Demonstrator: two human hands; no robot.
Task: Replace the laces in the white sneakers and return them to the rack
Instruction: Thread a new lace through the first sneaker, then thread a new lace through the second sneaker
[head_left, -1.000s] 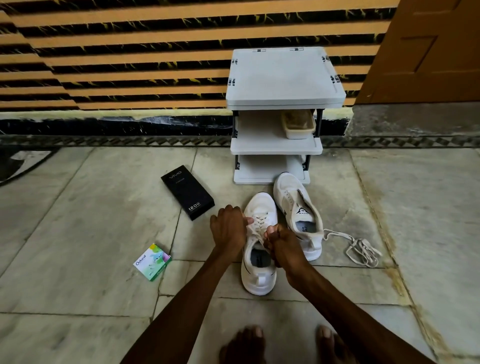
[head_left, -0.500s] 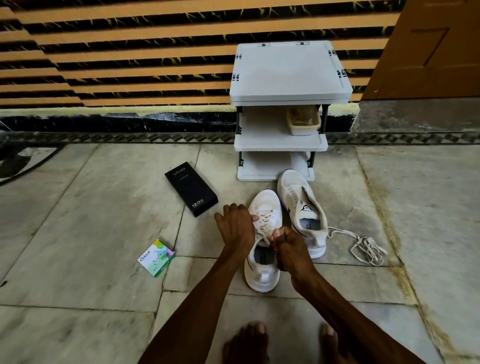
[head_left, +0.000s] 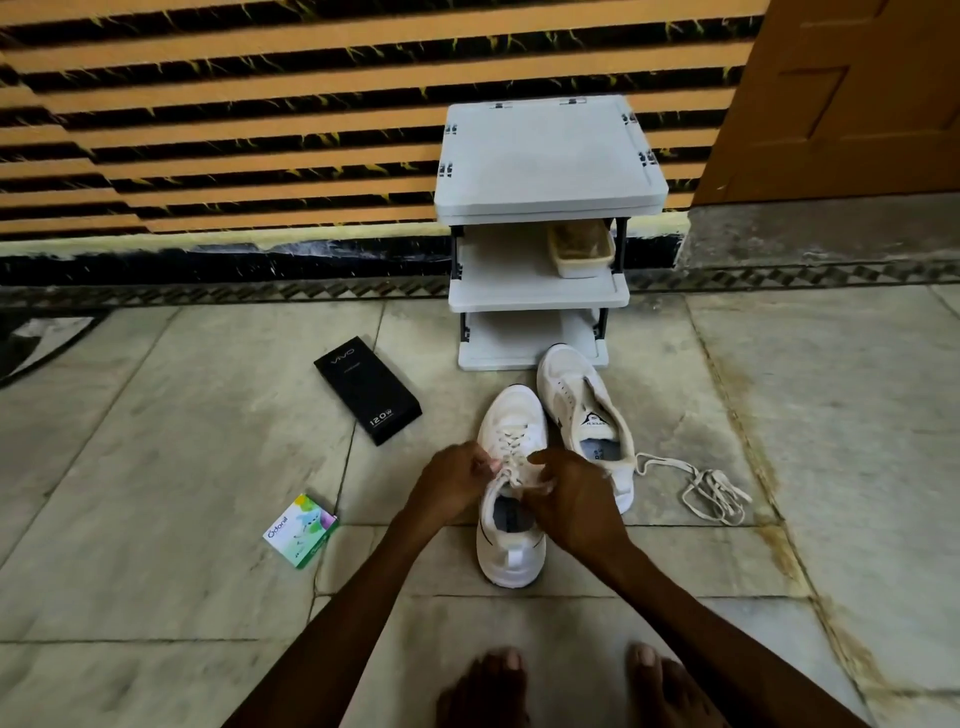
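1. The left hand (head_left: 457, 480) and right hand (head_left: 571, 499) meet over the near sneaker (head_left: 511, 551) on the floor, the fingers of each curled and pinching its lace (head_left: 514, 447) by the tongue.
2. Just right, the far sneaker (head_left: 582, 410) stands unlaced, with a loose lace (head_left: 711, 488) beside it.
3. The rack (head_left: 545, 156) stands beyond.

black box (head_left: 367, 389) | green packet (head_left: 301, 530) | beige tub (head_left: 581, 249) | wooden door (head_left: 857, 93)

The head camera looks forward and down over the floor (head_left: 156, 467) toward the rack (head_left: 545, 156).
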